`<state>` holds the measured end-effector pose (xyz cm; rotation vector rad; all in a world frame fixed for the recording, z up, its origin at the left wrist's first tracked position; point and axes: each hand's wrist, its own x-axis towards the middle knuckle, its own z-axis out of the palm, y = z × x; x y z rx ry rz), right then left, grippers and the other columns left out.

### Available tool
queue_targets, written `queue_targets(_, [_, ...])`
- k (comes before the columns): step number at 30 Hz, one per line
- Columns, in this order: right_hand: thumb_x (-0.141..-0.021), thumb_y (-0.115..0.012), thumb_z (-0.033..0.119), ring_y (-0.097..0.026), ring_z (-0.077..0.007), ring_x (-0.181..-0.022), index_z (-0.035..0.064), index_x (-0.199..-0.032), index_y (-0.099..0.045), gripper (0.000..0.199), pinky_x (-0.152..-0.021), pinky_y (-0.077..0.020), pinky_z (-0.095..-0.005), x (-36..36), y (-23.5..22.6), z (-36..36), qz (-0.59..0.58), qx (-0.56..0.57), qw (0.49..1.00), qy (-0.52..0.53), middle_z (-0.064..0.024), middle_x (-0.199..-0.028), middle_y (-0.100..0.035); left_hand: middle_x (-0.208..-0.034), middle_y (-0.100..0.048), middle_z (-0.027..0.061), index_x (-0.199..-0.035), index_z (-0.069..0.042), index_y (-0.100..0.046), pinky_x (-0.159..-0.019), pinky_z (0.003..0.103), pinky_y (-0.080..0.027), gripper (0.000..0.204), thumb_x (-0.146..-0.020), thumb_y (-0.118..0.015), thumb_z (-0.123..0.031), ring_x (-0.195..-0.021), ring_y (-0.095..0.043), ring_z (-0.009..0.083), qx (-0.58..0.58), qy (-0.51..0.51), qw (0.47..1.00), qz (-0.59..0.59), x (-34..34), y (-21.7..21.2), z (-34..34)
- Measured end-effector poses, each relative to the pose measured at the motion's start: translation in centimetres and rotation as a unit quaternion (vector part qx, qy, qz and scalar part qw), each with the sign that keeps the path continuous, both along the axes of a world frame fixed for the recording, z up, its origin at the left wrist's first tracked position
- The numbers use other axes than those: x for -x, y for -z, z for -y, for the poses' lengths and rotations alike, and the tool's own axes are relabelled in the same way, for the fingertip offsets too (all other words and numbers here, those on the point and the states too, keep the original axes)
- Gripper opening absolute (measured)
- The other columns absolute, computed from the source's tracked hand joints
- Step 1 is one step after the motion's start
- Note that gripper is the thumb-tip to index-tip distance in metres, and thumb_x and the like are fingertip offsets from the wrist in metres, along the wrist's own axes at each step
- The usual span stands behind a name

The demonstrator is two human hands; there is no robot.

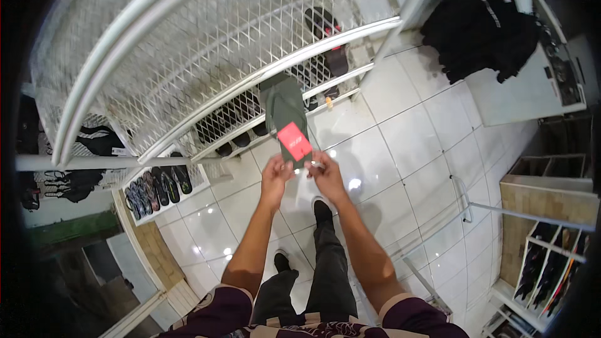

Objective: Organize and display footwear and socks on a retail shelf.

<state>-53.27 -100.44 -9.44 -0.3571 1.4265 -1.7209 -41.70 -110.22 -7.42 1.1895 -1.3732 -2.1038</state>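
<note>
A glossy white tiled floor (pixel 413 150) mirrors small spots of overhead light. Above it rises a white wire-mesh display rack (pixel 206 44) with tubular rails — dark sandals sit on its lower shelves. Right of the rack hangs a bundle of black garments (pixel 482 22); farther right stands a white cubby shelf (pixel 551 263).

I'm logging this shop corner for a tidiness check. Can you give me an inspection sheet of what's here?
Surface: white glossy floor tiles, reflections showing.
Job's things: grey-green flip-flop with red tag, hanging against the mesh rack.
Clutter: dark clothes pile on a counter; flip-flops in a floor display.
Grippers: left hand and right hand both pinch the flip-flop's lower end by the tag.
Cables: nothing seen.
Surroundings: shelves at right, white rail at left.
</note>
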Motion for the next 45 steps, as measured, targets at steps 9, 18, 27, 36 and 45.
queue_targets(9, [-0.084, -0.066, 0.015, -0.056, -0.0086, -0.068, 0.0025, -0.115, -0.052, 0.036, -0.054, -0.0415, -0.0210, -18.0, -11.7, -13.6, -0.017, -0.054, 0.992, 0.115, 0.0000, -0.085, -0.059, -0.100, -0.063, 0.0049, -0.111, -0.003, -0.050, -0.073, 0.026, -0.049, 0.025, -0.088, -0.059, -0.009, -0.086, -0.058, 0.0110, 0.038, 0.120, 0.991, -0.053, -14.6, -10.5, -10.5])
queue_targets(18, [-0.084, -0.064, 0.013, -0.061, -0.0112, -0.073, 0.0056, -0.107, -0.054, 0.027, -0.056, -0.0444, -0.0238, -38.6, -21.7, -27.3, 0.111, -0.113, 0.964, 0.212, 0.0010, -0.078, -0.060, -0.075, -0.057, 0.0014, -0.095, -0.002, -0.051, -0.052, 0.022, -0.040, 0.018, -0.079, -0.058, -0.002, -0.061, -0.051, 0.0066, 0.075, 0.289, 0.952, -0.065, -30.4, -15.7, -21.3])
queue_targets(27, [-0.083, -0.063, 0.017, -0.060, -0.0103, -0.071, 0.0066, -0.111, -0.056, 0.030, -0.054, -0.0433, -0.0238, -50.5, -22.4, -40.0, 0.085, -0.173, 0.902, 0.385, -0.0008, -0.084, -0.064, -0.075, -0.052, -0.0004, -0.097, -0.002, -0.050, -0.053, 0.020, -0.036, 0.021, -0.077, -0.058, 0.000, -0.063, -0.045, 0.0041, 0.016, 0.535, 0.834, -0.133, -33.9, -15.3, -34.2])
queue_targets(36, [-0.082, -0.063, 0.010, -0.054, -0.0054, -0.066, 0.0031, -0.111, -0.057, 0.030, -0.054, -0.0406, -0.0215, -60.4, -20.8, -52.3, 0.060, -0.110, 0.760, 0.638, -0.0001, -0.085, -0.063, -0.074, -0.055, -0.0003, -0.102, 0.003, -0.053, -0.051, 0.020, -0.040, 0.025, -0.079, -0.061, -0.005, -0.059, -0.049, 0.0047, -0.002, 0.717, 0.688, -0.111, -37.6, -17.7, -51.4])
queue_targets(45, [-0.081, -0.067, 0.011, -0.046, -0.0036, -0.056, 0.0045, -0.110, -0.058, 0.031, -0.047, -0.0342, -0.0203, -65.3, -20.9, -69.9, 0.086, -0.055, 0.591, 0.801, 0.0040, -0.074, -0.058, -0.089, -0.063, 0.0039, -0.122, -0.001, -0.056, -0.062, 0.023, -0.047, 0.040, -0.086, -0.064, -0.017, -0.073, -0.057, 0.0085, 0.073, 0.832, 0.541, -0.104, -39.5, -17.3, -73.2])
